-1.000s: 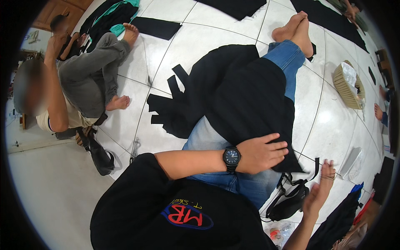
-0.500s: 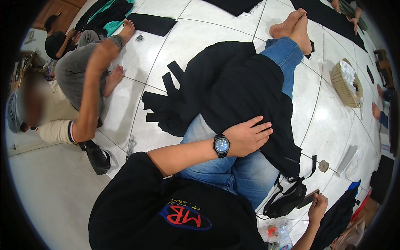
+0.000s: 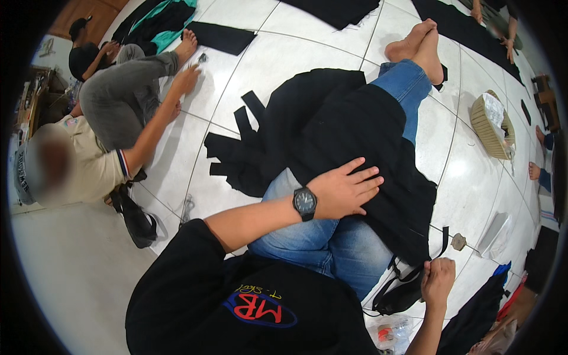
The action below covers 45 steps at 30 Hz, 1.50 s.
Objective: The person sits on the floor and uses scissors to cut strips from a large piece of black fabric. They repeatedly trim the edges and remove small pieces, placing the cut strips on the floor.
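Observation:
A large black cloth (image 3: 337, 124) lies over my legs in blue jeans, with several strips sticking out at its left side. My left hand (image 3: 349, 189), with a black watch (image 3: 305, 202) on the wrist, rests flat on the cloth, fingers spread. My right hand (image 3: 439, 277) is closed at the cloth's lower right corner, beside a black bag with straps (image 3: 402, 294). What its fingers hold, if anything, is too small to make out.
A woven basket (image 3: 491, 127) with white contents stands on the tiled floor to the right. Below it lie a clear plastic wrapper (image 3: 494, 235) and a small brownish lump (image 3: 458, 241). At left, another person (image 3: 89, 160) sits near a black bag (image 3: 137, 222). Black fabric (image 3: 219, 36) lies farther off.
My right hand has moved up and left to the cloth's corner, and the cloth's right edge has shifted outward. My left hand stays flat. The person at left has lowered an arm toward the floor.

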### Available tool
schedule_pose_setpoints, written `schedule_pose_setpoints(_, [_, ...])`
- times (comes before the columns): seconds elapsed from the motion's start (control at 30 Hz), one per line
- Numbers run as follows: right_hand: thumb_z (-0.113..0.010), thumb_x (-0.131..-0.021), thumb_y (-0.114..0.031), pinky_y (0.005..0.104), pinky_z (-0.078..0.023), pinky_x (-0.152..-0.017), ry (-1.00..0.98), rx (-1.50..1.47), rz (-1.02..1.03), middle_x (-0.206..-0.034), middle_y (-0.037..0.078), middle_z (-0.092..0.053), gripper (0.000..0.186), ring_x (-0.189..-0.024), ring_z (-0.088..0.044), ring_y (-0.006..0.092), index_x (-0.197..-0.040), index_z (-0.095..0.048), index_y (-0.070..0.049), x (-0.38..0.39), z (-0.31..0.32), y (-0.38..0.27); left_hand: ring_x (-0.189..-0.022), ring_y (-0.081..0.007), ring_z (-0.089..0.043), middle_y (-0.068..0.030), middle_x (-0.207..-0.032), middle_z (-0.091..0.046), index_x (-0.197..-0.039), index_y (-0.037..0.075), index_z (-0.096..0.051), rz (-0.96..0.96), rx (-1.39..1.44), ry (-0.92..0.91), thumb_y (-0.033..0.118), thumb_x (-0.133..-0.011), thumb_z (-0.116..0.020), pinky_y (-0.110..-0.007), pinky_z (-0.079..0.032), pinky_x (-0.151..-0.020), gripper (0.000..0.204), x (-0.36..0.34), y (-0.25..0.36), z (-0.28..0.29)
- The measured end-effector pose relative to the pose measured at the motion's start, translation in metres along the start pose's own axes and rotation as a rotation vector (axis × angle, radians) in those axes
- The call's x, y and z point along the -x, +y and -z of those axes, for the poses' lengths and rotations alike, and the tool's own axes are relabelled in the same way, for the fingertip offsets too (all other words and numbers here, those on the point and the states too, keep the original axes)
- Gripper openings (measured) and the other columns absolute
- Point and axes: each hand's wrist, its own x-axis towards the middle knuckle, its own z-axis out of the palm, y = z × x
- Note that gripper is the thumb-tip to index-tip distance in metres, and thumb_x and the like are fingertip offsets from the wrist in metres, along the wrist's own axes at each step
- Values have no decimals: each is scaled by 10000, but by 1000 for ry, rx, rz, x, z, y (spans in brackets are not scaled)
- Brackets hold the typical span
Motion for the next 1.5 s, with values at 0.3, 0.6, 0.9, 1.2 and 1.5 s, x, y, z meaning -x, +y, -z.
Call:
schedule_pose_setpoints(0.3, [-549, -997, -186, 487, -373, -690, -91, -37, -196, -695, 182, -481, 333, -697, -473, 399, -729, -453, -13, 68, 3, 56, -1444, -232, -427, -74, -1508, -523, -1322, 75, -642, -45, -5, 16, 409, -939, -644, -499, -282, -1224, 508, 8, -4, -10])
schedule_pose_setpoints(0.6, [-502, -1065, -179, 409, -357, -584, -129, -429, -642, -615, 146, -444, 410, -583, -414, 249, -709, -404, 1, 83, 4, 70, -1442, -228, -433, -80, -1483, -549, -1303, 73, -657, -46, -112, 8, 424, -922, -659, -504, -285, -1220, 518, 6, 0, -7])
schedule_pose_setpoints(0.9, [-547, -961, -134, 515, -376, -1105, 166, 157, -44, -1246, 261, -617, 314, -1220, -546, 462, -1214, -611, 41, -47, 17, -16, -1434, -234, -447, -86, -1439, -589, -1269, 81, -672, 49, -23, 37, 437, -916, -670, -513, -259, -1229, 501, 20, -14, 9])
schedule_pose_setpoints(1.2, [-613, -926, -163, 471, -358, -680, -18, -9, -14, -711, 155, -464, 294, -703, -466, 362, -726, -432, -48, 20, 5, 27, -1444, -237, -432, -78, -1455, -573, -1278, 70, -660, -5, -10, 49, 363, -911, -681, -523, -271, -1227, 470, 19, -14, -3])
schedule_pose_setpoints(1.5, [-570, -958, -138, 487, -363, -697, -36, 93, -138, -745, 179, -461, 259, -755, -454, 386, -756, -466, -15, 56, 19, 62, -1437, -236, -440, -75, -1443, -585, -1277, 75, -669, -15, -35, 44, 355, -916, -678, -526, -273, -1225, 456, 18, -12, 3])
